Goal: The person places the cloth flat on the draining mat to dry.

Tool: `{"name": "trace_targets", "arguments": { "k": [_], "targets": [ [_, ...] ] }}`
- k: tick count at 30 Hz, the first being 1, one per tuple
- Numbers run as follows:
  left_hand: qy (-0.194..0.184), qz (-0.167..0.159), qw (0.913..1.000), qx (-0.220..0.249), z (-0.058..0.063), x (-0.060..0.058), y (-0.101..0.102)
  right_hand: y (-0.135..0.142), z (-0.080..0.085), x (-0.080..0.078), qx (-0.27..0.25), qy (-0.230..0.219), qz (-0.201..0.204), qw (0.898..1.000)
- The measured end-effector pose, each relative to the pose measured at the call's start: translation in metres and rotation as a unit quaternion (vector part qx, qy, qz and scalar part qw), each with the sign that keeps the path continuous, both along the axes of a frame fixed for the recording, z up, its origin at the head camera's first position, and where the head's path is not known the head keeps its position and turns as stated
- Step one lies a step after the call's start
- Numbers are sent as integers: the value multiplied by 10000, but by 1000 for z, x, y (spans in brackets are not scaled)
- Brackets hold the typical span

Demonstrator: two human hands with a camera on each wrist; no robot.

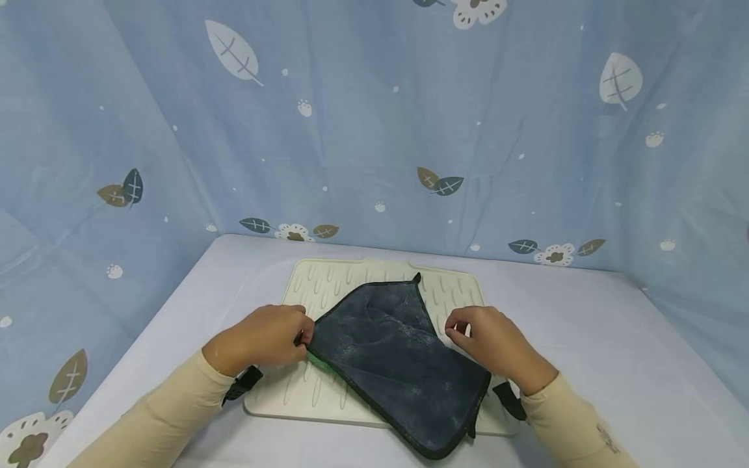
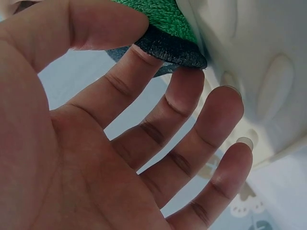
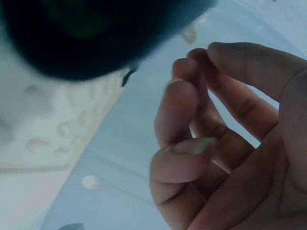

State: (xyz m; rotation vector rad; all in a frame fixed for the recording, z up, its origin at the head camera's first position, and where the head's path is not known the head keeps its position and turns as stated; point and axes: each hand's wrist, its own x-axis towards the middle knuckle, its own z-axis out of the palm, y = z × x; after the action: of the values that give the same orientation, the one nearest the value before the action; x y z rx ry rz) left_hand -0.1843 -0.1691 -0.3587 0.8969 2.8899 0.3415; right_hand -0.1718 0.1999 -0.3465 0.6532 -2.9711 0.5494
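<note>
And it's a one-corner grip here: the left hand (image 1: 266,335) pinches the dark-grey, green-backed plush cloth (image 1: 404,364), askew across the cream, embossed rectangular mat (image 1: 275,396), while the right hand (image 1: 494,341), loosely curled, holds nothing, so a lopsided pull could bunch it up.

- I'm seeing a dark-grey, black-edged fabric cloth (image 1: 404,364), green underneath, lying creased.
- It's stretching across a cream, ridged mat (image 1: 289,396), overhanging its near edge.
</note>
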Motion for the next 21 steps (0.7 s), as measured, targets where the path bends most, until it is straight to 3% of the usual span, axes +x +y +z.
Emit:
{"name": "trace_targets", "arguments": {
  "k": [8, 17, 21],
  "targets": [
    [70, -86, 9999, 66, -4, -1, 0, 6, -19, -13, 170, -459, 68, 9988],
    [59, -100, 9999, 120, -3, -1, 1, 3, -27, -14, 59, -372, 943, 9948],
    [55, -96, 9999, 108, -4, -1, 1, 2, -27, -14, 79, -531, 1228, 9910]
  ]
}}
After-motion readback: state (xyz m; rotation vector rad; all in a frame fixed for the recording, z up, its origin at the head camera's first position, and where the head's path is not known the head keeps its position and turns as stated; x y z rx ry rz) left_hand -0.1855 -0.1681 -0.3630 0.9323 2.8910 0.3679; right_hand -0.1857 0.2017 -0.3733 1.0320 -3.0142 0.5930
